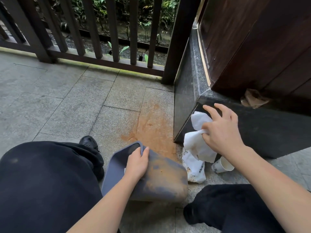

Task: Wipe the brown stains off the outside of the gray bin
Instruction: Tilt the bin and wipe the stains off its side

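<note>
A gray bin (161, 182) lies tipped on its side on the stone floor between my knees, its open mouth turned to the left. Brown stains cover most of its upturned outer wall. My left hand (137, 163) grips the bin's rim, thumb on the outside and fingers inside. Above and to the right of the bin, my right hand (222, 130) pinches a crumpled white cloth (196, 140) between thumb and lower fingers, while its upper fingers are spread. The cloth hangs clear of the bin.
A brown stain (151, 128) spreads on the floor tiles just beyond the bin. A white printed bag (195, 169) and a paper cup (222, 165) lie at the foot of a dark stone plinth (188, 91). A dark railing (101, 59) runs along the back.
</note>
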